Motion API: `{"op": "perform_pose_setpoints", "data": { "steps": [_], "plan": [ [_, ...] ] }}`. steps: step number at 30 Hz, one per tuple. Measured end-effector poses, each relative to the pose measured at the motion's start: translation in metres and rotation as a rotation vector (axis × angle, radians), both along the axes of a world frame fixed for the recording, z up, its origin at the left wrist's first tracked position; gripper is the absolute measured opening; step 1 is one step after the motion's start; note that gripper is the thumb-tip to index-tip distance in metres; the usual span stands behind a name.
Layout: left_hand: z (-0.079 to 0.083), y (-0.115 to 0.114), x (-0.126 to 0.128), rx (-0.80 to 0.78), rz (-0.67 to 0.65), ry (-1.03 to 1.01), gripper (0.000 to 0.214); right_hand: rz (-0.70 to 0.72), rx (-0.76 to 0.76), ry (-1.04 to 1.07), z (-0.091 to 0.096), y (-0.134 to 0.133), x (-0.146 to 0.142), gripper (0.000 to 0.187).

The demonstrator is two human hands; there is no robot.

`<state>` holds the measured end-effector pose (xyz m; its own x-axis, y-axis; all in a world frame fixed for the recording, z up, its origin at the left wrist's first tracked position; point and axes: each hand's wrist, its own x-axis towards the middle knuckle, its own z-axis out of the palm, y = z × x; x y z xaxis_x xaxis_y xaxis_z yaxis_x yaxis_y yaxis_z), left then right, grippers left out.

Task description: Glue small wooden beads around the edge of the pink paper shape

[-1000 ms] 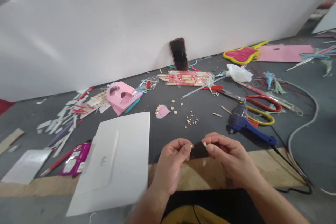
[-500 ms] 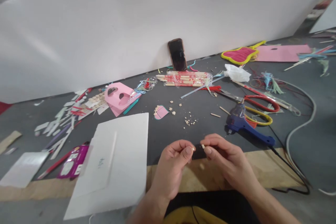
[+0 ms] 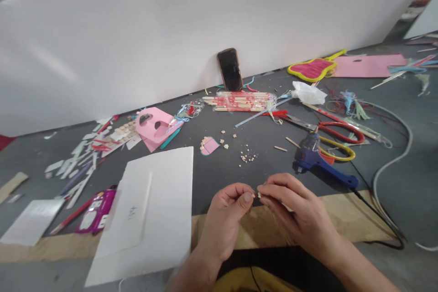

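Right hand [image 3: 301,210] has moved in toward left hand [image 3: 230,219] since the earlier frame; fingertips now nearly meet. Left thumb and index pinch a tiny pale piece [image 3: 253,195]; right fingertips grip a small pale bead [image 3: 259,195]. Loose beads [image 3: 247,158] lie scattered ahead of the hands, near 4 small bead clusters [image 3: 226,147] and a pink heart [image 3: 211,146] with beads along its left side. Blue glue gun [image 3: 313,162] at right, beside scissors [image 3: 321,125]. Writing: handwritten marks [image 3: 132,212] on white sheet [image 3: 167,200], unclear; purple pack [image 3: 97,212] has white label patches, text unreadable; wrapped stick bundle [image 3: 244,101] has red print, too small to read
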<state>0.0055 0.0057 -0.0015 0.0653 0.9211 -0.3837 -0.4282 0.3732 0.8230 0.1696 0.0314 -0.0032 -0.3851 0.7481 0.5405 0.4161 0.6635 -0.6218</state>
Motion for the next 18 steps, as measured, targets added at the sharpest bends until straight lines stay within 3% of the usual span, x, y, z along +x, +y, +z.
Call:
{"op": "perform_pose_setpoints", "data": {
  "steps": [6, 11, 18],
  "plan": [
    [-0.003, 0.000, -0.007, -0.033, 0.042, 0.051, 0.022, -0.098, 0.078, -0.278, -0.014, 0.010, 0.004, 0.018],
    [-0.004, 0.000, -0.008, -0.028, 0.052, 0.068, 0.020, -0.160, 0.013, -0.500, -0.027, 0.014, 0.006, 0.019],
    [-0.003, 0.000, -0.008, -0.041, 0.069, 0.075, 0.023, -0.115, 0.009, -0.451, -0.027, 0.012, 0.016, 0.013]
  ]
}}
